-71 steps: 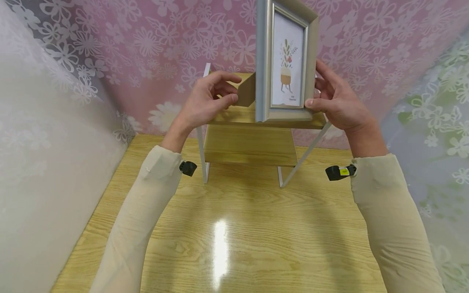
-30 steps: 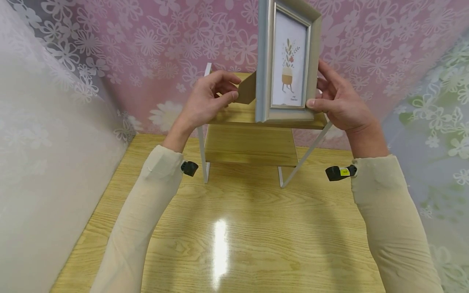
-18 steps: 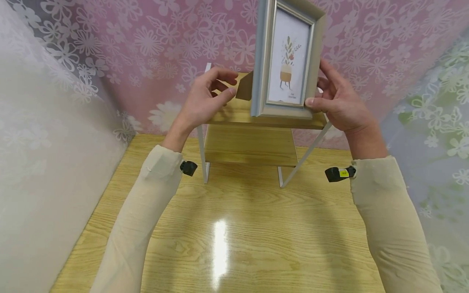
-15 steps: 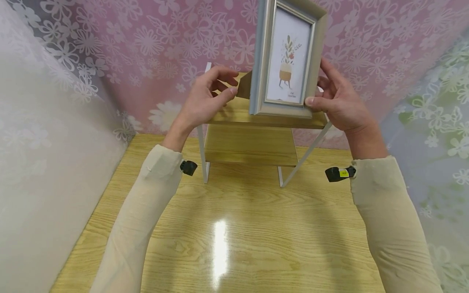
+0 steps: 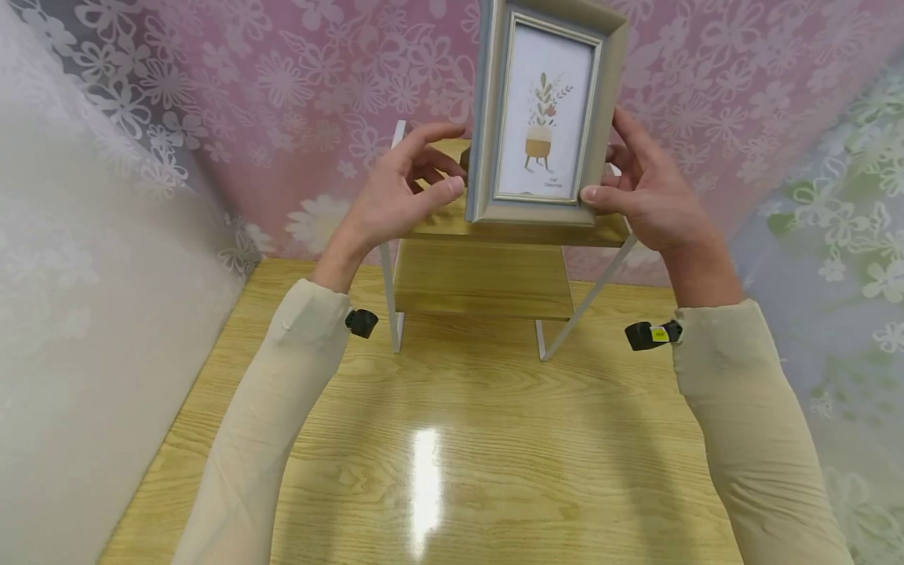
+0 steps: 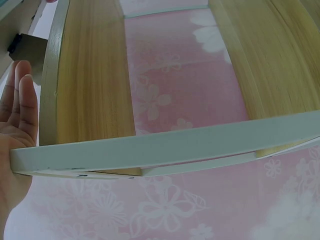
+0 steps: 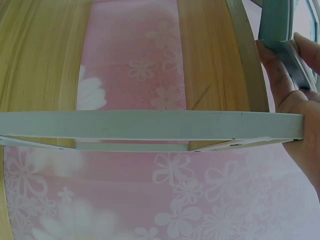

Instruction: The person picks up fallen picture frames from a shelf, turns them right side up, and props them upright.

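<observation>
A grey-beige picture frame (image 5: 487, 133), holding a print of a potted plant on legs, stands upright over the top shelf. My right hand (image 5: 653, 188) grips its lower right side, thumb on the front and fingers behind; the right wrist view shows this hold on the frame corner (image 7: 295, 65). My left hand (image 5: 402, 188) is at the frame's left edge with loosely bent fingers. Behind the frame, the brown stand flap (image 6: 32, 52) juts out at the left fingertips in the left wrist view. Most of the flap is hidden in the head view.
A two-tier wooden shelf with white metal legs (image 5: 596, 294) stands against the pink floral wall (image 5: 339, 71). Its top board (image 5: 438, 227) lies below the hands, above the lower board (image 5: 480, 278). Pale side walls flank the wood-patterned floor (image 5: 353, 471).
The frame has turned to face the camera more squarely and shifted slightly left. Its back flap, pinched by the left fingers earlier, has swung mostly out of sight; the left fingers have loosened.
</observation>
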### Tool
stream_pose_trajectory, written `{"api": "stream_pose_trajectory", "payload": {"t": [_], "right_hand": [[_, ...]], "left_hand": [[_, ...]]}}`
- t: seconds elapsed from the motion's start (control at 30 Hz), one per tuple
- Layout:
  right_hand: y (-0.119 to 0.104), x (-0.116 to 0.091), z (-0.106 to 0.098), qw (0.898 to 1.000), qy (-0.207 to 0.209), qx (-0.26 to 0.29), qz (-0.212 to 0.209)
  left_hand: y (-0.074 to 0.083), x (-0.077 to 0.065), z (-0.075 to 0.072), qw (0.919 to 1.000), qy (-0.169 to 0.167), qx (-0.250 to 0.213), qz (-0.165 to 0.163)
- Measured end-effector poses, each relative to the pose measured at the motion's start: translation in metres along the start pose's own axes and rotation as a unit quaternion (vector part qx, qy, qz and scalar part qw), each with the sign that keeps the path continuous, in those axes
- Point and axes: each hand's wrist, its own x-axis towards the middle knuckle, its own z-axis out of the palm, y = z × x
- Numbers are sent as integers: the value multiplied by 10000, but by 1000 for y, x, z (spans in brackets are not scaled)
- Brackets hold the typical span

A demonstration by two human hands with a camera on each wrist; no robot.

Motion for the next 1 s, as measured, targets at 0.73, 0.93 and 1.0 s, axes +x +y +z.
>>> {"api": "stream_pose_trajectory", "payload": {"t": [0.73,0.93,1.0], "right_hand": [[1,-1,4,9984,423,-371,85],[3,1,7,9979,473,-422,-102],[3,1,8,9978,492,-428,-150]], "left_hand": [[2,0,3,9991,-218,323,-161],[10,-1,4,9988,-198,364,-244],[19,-4,5,9988,-206,373,-256]]}}
